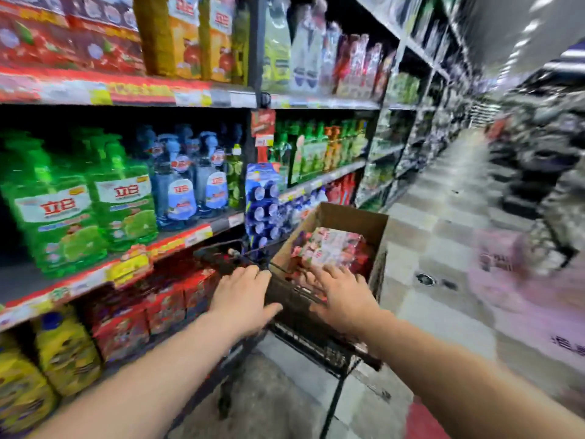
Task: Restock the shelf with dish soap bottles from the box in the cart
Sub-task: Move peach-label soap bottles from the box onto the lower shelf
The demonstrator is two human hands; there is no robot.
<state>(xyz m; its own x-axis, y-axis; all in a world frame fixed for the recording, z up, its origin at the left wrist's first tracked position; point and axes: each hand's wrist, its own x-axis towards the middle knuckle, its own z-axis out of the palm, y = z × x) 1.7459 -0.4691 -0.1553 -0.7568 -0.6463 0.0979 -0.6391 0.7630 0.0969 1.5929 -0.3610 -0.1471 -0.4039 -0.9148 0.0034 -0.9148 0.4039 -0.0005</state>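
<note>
A brown cardboard box (pixel 354 221) sits in a black wire cart (pixel 304 337) and holds red and pink dish soap bottles (pixel 332 248). My left hand (pixel 243 299) rests on the cart's near rim, fingers spread over the wire edge. My right hand (pixel 345 296) hovers over the near end of the box with fingers straight, holding nothing. The shelf (pixel 133 267) on the left carries green bottles (pixel 79 201) and blue bottles (pixel 190 185). The frame is blurred by motion.
Red boxes (pixel 158 305) and yellow bottles (pixel 60 353) fill the bottom shelf at the left. A hanging strip of blue packs (pixel 266 210) sits just beyond the cart. The tiled aisle floor (pixel 443 236) runs ahead on the right, with dark displays (pixel 538 160) along its far side.
</note>
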